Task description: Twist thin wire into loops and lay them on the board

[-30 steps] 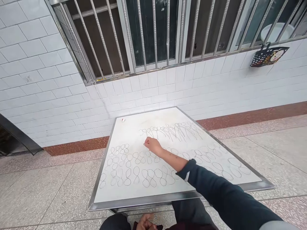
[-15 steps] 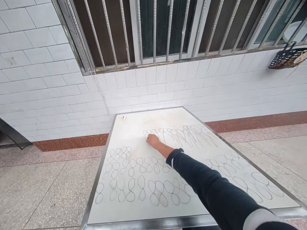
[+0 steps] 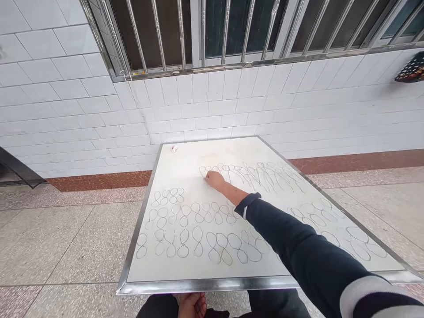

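Bench [image 3: 188, 170], pale top, metal rim; taken as landmark. Right hand [image 3: 216, 180] over the middle of the bench top, toward its far half, fingertips together in a pinch, at the left end of the row of long-tailed loops [image 3: 261, 174]. Anything between the fingertips too small to tell; whether the tips touch the surface, cannot tell. Dark sleeve [image 3: 298, 234] with a pale cuff runs from there across the bench's near right part and over its near edge. Left hand [image 3: 193, 305] low, just beyond the near edge of the bench, between the dark-clothed legs [image 3: 158, 306]; fingers curled, partly hidden, can't tell if closed on anything.

Drawn loops all lie on the bench top: long-tailed row across the far half, running toward the right edge; figure-eight loops [image 3: 198, 241] in rows on the near half, a short row of smaller ones by the left edge; larger slanted loops [image 3: 357, 240] near the right edge, partly behind the sleeve. Small white-and-red item [image 3: 174, 149] at the far left corner of the bench.

Past the far edge: white tiled wall [image 3: 82, 106], barred window [image 3: 238, 31] above, dotted bag [image 3: 410, 68] up to the right, cut by frame. Speckled floor [image 3: 73, 238] on both sides.
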Available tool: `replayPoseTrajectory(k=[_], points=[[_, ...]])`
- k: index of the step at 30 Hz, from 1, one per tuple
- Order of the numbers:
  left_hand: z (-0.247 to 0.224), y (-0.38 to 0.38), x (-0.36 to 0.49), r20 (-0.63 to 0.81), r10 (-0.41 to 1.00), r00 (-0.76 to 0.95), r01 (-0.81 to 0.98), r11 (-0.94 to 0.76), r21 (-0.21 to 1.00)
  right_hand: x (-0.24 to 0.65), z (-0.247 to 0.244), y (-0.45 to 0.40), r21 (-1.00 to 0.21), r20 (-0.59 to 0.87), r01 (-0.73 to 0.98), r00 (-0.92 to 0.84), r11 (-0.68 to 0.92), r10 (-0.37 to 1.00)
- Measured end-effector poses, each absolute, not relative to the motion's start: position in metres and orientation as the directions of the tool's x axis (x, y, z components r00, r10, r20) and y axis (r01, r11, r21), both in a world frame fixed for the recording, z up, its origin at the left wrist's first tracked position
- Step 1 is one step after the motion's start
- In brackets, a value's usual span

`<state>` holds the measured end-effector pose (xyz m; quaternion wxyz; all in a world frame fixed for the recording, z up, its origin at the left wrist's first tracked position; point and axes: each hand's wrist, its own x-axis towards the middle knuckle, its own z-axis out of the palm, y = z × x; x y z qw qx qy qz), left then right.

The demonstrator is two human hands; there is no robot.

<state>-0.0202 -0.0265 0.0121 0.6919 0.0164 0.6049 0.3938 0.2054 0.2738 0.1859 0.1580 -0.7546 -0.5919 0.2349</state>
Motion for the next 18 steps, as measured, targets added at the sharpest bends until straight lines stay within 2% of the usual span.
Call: replayPoseTrajectory(k=[9, 13, 18], points=[[0.016, -0.039, -0.024, -0.774, 0.630, -0.058, -0.636, 0.575, 0.516, 0.195, 0.173, 0.163, -0.725, -0.108, 0.680, 0.047, -0.111, 0.993], [0.016, -0.041, -0.023, -0.755, 0.654, -0.047, -0.658, 0.548, 0.516, 0.171, 0.174, 0.166, -0.725, -0.110, 0.684, -0.011, -0.073, 0.994], [0.013, -0.039, -0.022, -0.769, 0.639, -0.039, -0.656, 0.564, 0.502, 0.126, 0.181, 0.218, -0.654, -0.143, 0.753, -0.025, -0.076, 0.989]])
